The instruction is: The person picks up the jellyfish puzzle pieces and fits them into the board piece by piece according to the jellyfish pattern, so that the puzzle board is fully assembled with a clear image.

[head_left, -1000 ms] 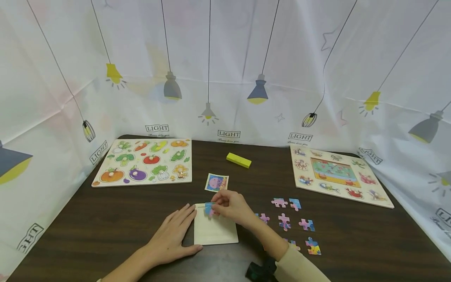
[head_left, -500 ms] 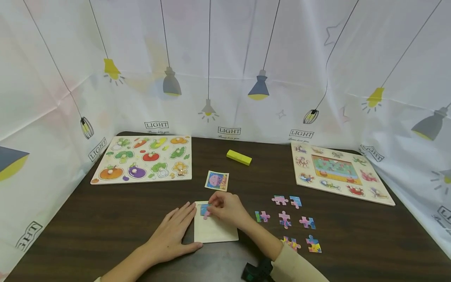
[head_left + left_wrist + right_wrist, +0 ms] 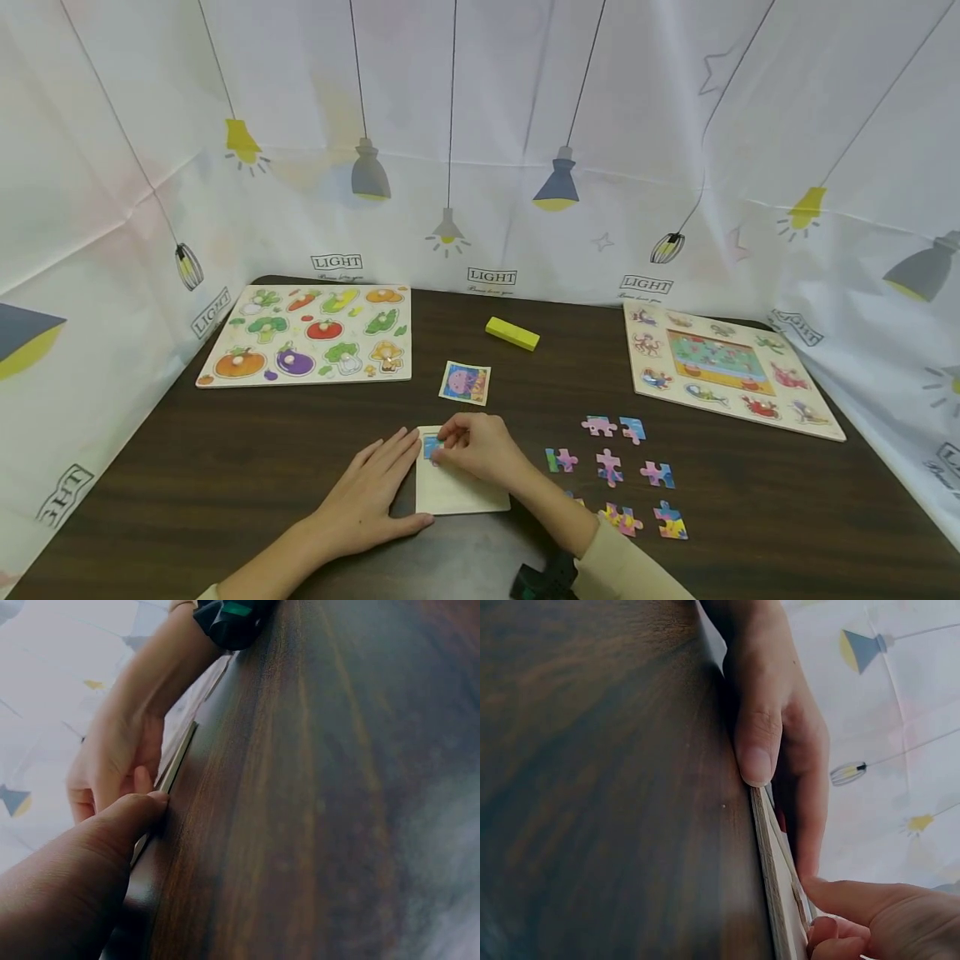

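A pale wooden puzzle board (image 3: 463,500) lies in front of me. My left hand (image 3: 365,498) rests along its left side with fingers straight, the thumb near the front corner. At the board's upper left corner is a blue jigsaw piece (image 3: 431,447), pinched by the fingertips of my right hand (image 3: 482,450), which cover part of it. In the right wrist view the right thumb (image 3: 855,901) and fingers meet just over the board's edge (image 3: 769,877). The left thumb (image 3: 131,814) touches that edge in the left wrist view.
Several loose jigsaw pieces (image 3: 609,467) lie to the right. A small picture card (image 3: 465,382) and a yellow block (image 3: 512,333) are beyond the board. A vegetable puzzle (image 3: 307,333) stands back left, a sea-animal puzzle (image 3: 731,371) back right. A printed curtain (image 3: 637,100) encloses the table.
My right hand has moved the blue jigsaw piece left and down into the board's upper left corner. The left hand has stayed by the board. The head view has shifted slightly.
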The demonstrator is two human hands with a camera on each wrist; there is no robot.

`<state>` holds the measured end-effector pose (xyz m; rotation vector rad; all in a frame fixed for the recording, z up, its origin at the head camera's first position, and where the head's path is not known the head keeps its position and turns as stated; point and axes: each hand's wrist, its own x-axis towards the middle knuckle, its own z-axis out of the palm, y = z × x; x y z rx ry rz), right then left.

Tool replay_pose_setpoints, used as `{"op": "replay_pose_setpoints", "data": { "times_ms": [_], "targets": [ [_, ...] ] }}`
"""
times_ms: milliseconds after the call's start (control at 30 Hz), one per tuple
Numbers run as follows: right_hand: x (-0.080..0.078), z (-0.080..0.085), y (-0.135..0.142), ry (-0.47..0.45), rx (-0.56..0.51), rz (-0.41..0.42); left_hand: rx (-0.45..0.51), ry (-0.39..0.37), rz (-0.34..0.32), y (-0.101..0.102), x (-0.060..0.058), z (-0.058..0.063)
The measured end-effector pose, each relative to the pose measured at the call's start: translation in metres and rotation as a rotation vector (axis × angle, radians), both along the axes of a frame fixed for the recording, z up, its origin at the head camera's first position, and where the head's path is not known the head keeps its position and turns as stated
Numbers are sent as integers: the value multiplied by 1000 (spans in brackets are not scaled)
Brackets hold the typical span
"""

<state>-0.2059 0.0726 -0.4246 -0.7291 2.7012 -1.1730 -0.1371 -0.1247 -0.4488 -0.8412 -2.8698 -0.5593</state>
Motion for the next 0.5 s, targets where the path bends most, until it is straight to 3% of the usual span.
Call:
{"op": "replay_pose_setpoints", "data": {
  "times_ms": [500],
  "targets": [
    [0, 3, 1, 22, 46, 47, -1, -20, 6, 0, 0, 0]
  ]
}}
